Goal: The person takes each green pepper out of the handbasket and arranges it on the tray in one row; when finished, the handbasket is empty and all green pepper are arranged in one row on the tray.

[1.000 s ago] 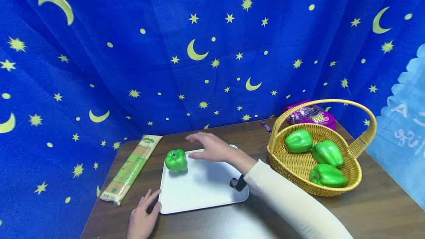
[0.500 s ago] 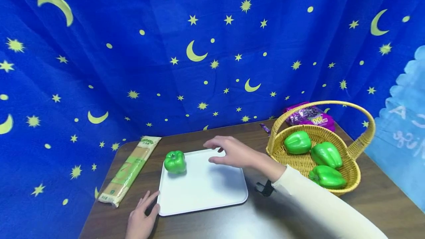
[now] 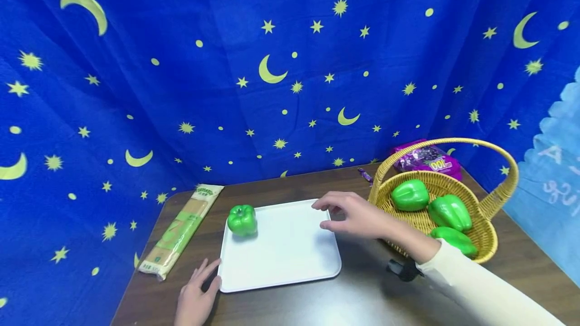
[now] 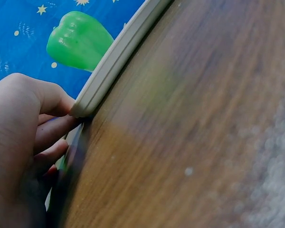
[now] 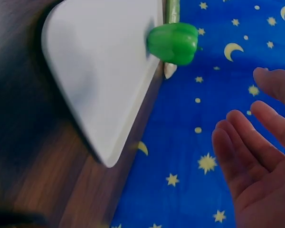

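A green bell pepper (image 3: 242, 220) stands at the far left corner of a white tray (image 3: 281, 250). My left hand (image 3: 197, 293) touches the tray's near left corner, thumb and fingers spread along its edge. In the left wrist view the thumb and fingertips of the left hand (image 4: 23, 128) meet the tray rim (image 4: 114, 57). Over the tray's right edge hovers my right hand (image 3: 355, 215), fingers loosely bent and nothing in them. A wicker basket (image 3: 396, 220), partly behind the right arm, holds three more green bell peppers (image 3: 450, 213).
On the left lies a long green-and-tan packet (image 3: 181, 233). A purple bag (image 3: 439, 164) stands behind the basket, with a small purple wrapped piece (image 3: 364, 175) beside it. A blue star-patterned curtain (image 3: 272, 99) hangs behind the wooden table (image 3: 272, 311).
My right hand has drawn away from the pepper on the tray, moving right across the tray towards the basket. The left hand stays at the tray corner; the pepper keeps its place.
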A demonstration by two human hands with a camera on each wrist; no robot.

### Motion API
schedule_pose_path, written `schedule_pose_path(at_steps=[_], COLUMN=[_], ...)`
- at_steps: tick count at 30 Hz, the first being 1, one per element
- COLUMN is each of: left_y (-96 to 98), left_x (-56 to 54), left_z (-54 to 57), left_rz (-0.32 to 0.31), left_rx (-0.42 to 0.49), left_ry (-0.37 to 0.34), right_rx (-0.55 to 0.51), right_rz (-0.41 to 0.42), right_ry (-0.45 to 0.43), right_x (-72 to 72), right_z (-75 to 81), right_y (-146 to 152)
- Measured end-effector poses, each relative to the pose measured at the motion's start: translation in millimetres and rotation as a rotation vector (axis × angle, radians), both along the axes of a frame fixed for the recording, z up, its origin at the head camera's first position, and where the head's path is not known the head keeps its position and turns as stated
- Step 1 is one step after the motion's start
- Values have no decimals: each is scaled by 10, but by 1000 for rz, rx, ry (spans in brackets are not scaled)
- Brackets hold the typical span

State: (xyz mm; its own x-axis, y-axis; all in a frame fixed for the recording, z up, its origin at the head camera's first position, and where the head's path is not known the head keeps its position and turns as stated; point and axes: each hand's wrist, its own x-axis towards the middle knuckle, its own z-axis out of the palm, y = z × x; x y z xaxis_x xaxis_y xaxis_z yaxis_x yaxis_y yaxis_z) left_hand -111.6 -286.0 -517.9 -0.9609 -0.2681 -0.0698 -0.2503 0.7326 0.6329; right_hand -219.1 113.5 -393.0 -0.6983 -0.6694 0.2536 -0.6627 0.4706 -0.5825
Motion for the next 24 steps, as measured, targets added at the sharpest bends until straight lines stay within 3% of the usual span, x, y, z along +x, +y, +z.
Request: schedule_pose_path(at_steps=[14, 24], left_y=[-22, 14], left_x=[-6, -30], left_z=[-25, 0], left_rz=[-15, 22], left_rx=[-5, 1], left_ry=[50, -33], right_rx=[-59, -58], right_rz=[-38, -112], right_ry=[10, 6], right_x=[68, 122], right_z=[31, 23], right_y=[449, 808])
